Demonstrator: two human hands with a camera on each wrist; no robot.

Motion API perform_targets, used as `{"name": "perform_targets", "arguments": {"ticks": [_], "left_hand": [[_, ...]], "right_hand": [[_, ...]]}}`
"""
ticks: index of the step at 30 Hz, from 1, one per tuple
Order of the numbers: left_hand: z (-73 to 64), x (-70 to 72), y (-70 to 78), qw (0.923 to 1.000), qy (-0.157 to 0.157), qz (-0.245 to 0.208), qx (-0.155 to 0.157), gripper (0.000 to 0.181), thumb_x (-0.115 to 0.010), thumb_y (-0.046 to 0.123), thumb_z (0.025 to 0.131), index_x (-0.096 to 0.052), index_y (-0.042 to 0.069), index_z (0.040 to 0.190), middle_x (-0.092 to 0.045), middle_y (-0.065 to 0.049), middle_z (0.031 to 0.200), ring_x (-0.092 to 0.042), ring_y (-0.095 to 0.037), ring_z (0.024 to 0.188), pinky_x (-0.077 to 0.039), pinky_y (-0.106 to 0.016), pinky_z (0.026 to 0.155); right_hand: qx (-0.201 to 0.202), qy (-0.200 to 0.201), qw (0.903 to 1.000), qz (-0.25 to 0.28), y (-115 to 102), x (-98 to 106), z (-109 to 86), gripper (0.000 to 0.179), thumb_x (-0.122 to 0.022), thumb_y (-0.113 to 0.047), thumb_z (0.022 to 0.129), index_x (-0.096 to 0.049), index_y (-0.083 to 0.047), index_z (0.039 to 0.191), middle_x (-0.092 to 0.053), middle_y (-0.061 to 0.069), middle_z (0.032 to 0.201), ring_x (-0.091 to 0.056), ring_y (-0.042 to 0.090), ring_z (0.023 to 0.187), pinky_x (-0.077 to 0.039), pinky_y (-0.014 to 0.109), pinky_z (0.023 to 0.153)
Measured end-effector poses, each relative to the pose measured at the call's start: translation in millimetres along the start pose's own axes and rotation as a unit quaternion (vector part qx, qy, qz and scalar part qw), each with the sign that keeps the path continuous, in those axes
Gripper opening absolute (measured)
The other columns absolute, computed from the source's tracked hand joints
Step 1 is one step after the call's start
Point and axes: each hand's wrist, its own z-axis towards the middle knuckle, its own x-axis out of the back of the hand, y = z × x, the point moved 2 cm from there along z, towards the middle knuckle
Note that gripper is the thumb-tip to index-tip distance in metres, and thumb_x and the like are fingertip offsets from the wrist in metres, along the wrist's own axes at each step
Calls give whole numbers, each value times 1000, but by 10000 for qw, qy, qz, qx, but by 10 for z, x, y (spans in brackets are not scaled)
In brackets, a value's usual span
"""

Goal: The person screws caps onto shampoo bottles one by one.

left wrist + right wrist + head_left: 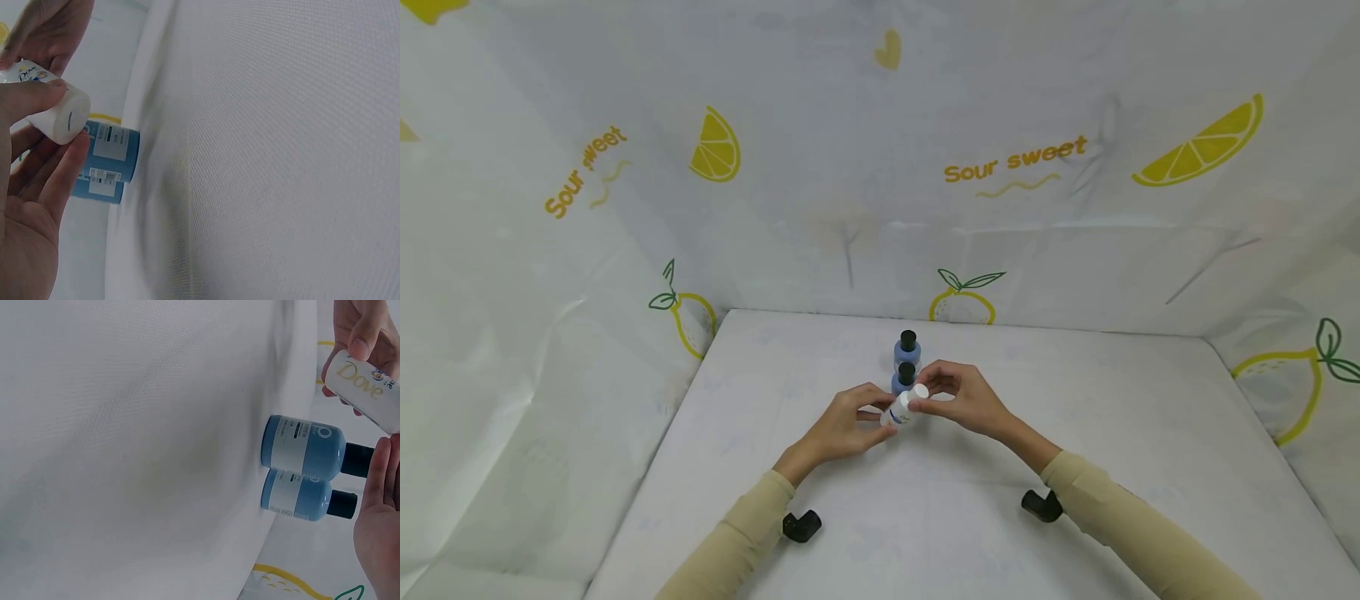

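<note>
A small white Dove bottle (898, 412) is held tilted above the table between both hands. My left hand (848, 427) grips its lower body, thumb on one side and fingers on the other, as the left wrist view shows on the white bottle (67, 119). At the other end, my right hand (967, 400) pinches the white cap (919, 392) with thumb and fingers; the right wrist view cuts this contact off at its edge. Just behind stand two blue bottles with black caps, a nearer blue bottle (306, 447) and a farther blue bottle (294, 495), both upright.
The white-covered table (925, 533) meets a white wall sheet (850, 250) printed with lemons at the back and sides. A black angular piece (802, 527) shows beside the left sleeve, and another black piece (1041, 506) by the right sleeve.
</note>
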Motion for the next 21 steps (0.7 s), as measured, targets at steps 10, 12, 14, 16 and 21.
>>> {"name": "perform_targets", "arguments": {"ticks": [10, 12, 14, 16, 21], "left_hand": [[1, -6, -15, 10000, 12, -56, 50, 40, -86, 7, 93, -73, 0, 130, -73, -14, 120, -77, -29, 111, -67, -24, 94], [-2, -5, -13, 10000, 23, -71, 62, 40, -86, 7, 93, -73, 0, 130, -73, -13, 120, -77, -29, 111, -67, -24, 94], [-5, -3, -10, 9999, 35, -80, 51, 40, -85, 7, 93, -73, 0, 130, -73, -13, 120, -77, -29, 110, -67, -25, 94], [-6, -1, -9, 9999, 39, -94, 24, 40, -86, 7, 93, -73, 0, 130, -73, -14, 120, -77, -29, 110, -68, -26, 93], [-11, -1, -20, 9999, -12, -115, -27, 41, -85, 5, 92, -72, 0, 130, -73, -14, 121, -76, -29, 112, -67, -25, 94]], "right_hand": [[138, -60, 9999, 39, 10, 7, -6, 28, -88, -7, 90, -73, -4, 113, -75, 14, 110, -72, 8, 97, -64, 18, 93], [200, -127, 9997, 51, 10, 11, -7, 31, -88, -6, 90, -72, -2, 116, -75, 17, 113, -72, 7, 99, -64, 18, 95], [276, -246, 9993, 36, 3, 16, -5, 36, -88, -5, 90, -71, 0, 122, -74, 20, 119, -72, 6, 104, -63, 18, 98], [363, -428, 9984, 26, -4, 22, 1, 42, -87, -3, 90, -70, 1, 128, -73, 24, 125, -71, 6, 110, -62, 18, 102], [579, -922, 9940, -45, -4, 29, 19, 43, -81, -1, 94, -68, 3, 135, -71, 26, 135, -68, 9, 120, -61, 23, 107]]}}
